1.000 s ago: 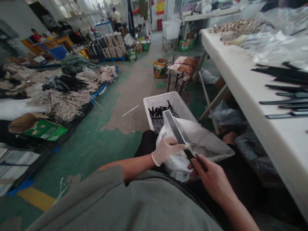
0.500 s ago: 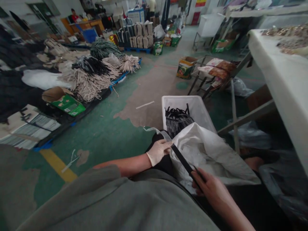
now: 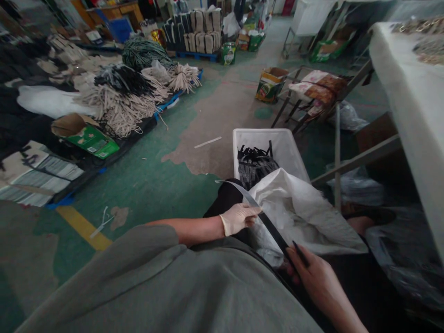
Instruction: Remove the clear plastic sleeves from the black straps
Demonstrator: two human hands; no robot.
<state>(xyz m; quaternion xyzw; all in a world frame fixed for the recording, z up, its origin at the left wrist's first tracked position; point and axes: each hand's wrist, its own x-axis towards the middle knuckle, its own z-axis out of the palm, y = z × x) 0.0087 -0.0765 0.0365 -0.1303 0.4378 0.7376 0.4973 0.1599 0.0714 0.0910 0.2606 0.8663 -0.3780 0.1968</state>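
Observation:
A black strap [image 3: 274, 230] runs diagonally between my two hands over my lap. My left hand [image 3: 240, 217], in a pale glove, is closed on it near the upper end. Beyond those fingers a pale, glossy strip [image 3: 239, 186] curves up and left over my knee. Lower right, my bare right hand [image 3: 312, 273] grips the other end of the strap. A thin dark piece [image 3: 300, 253] sticks out between its thumb and fingers; whether it is the strap's end or a tool I cannot tell. A white woven sack [image 3: 305, 217] lies across my lap under the strap.
In front stands a white plastic bin [image 3: 291, 148] holding black strips [image 3: 255, 169]. A white-topped table [image 3: 398, 74] with metal legs is at the right, near a stool [image 3: 312, 92]. On the left, bundled cords [image 3: 118, 108] and a green carton [image 3: 93, 141] cover pallets.
Both hands have shifted slightly right and down with the strap. The pale strip beyond my left hand now stretches in a smoother, longer curve. The view has tilted down a little.

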